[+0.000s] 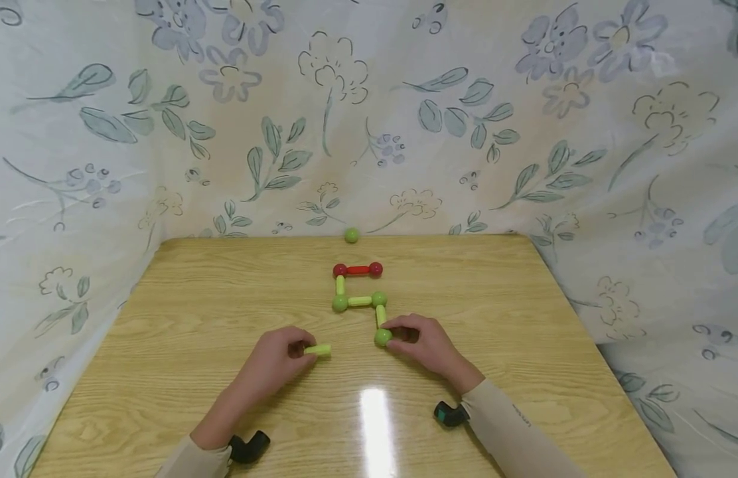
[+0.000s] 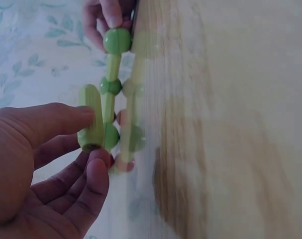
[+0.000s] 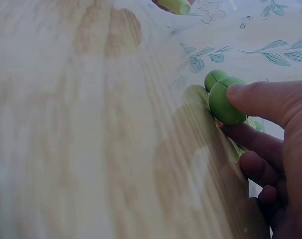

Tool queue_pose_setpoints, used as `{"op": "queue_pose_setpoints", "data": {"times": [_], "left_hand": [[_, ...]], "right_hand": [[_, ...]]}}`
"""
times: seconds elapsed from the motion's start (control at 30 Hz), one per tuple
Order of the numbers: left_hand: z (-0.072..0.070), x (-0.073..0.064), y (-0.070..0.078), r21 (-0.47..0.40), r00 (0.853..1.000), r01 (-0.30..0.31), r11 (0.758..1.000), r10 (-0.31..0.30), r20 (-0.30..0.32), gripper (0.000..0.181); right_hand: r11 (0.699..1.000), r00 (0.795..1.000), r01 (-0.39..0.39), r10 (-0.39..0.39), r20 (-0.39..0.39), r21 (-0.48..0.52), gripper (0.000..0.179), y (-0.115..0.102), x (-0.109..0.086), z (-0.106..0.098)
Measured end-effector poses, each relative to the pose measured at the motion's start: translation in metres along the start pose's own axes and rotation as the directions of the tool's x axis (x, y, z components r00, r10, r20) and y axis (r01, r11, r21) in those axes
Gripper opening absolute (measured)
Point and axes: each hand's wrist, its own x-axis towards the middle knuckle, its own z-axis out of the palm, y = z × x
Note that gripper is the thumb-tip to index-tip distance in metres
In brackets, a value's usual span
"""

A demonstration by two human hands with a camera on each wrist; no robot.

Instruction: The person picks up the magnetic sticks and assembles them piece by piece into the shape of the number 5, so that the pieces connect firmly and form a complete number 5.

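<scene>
My left hand (image 1: 278, 357) pinches a loose yellow-green rod (image 2: 90, 119) between thumb and fingers, with its free end pointing right toward the chain. My right hand (image 1: 427, 342) holds the green ball (image 3: 227, 103) at the chain's near end between thumb and fingertips. From that ball a yellow-green rod (image 1: 380, 316) runs up to another green ball (image 1: 379, 299). A sideways rod (image 1: 360, 301) leads left to a third green ball (image 1: 340, 303). Beyond it, another rod (image 1: 340, 285) reaches a red ball (image 1: 340, 270), joined by a red rod (image 1: 358, 270) to a second red ball (image 1: 376, 269).
A single green ball (image 1: 352, 235) sits at the far edge of the wooden table (image 1: 184, 318), against the floral cloth (image 1: 369, 166). That cloth hangs behind the table and along both sides. Light glares off the tabletop in front of the chain.
</scene>
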Motion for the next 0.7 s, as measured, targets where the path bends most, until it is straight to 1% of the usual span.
{"op": "queue_pose_setpoints", "data": {"times": [0.2, 0.23, 0.43, 0.6, 0.7], "left_hand": [[0.002, 0.008, 0.002, -0.059, 0.999, -0.027, 0.998, 0.029, 0.020, 0.015], [0.003, 0.009, 0.002, -0.065, 0.999, -0.024, 0.998, 0.025, 0.026, 0.015], [0.006, 0.017, 0.002, -0.068, 0.999, -0.011, 0.998, 0.014, 0.042, 0.015], [0.009, 0.024, 0.003, -0.092, 0.998, -0.041, 0.995, 0.046, 0.048, 0.013], [0.012, 0.028, 0.004, -0.102, 0.997, -0.046, 0.994, 0.052, 0.057, 0.013]], "right_hand": [[1.000, 1.000, 0.003, -0.003, 0.004, 0.008, 0.029, 0.000, 0.000, 0.000], [1.000, 1.000, 0.003, -0.003, 0.004, 0.008, 0.029, 0.001, 0.000, 0.000], [1.000, 1.000, 0.005, -0.005, 0.004, 0.003, 0.029, 0.001, 0.000, 0.000], [1.000, 1.000, 0.000, 0.000, -0.001, -0.004, 0.030, 0.001, 0.001, 0.001], [1.000, 1.000, 0.003, -0.003, -0.005, -0.007, 0.029, 0.003, 0.001, 0.002]]}}
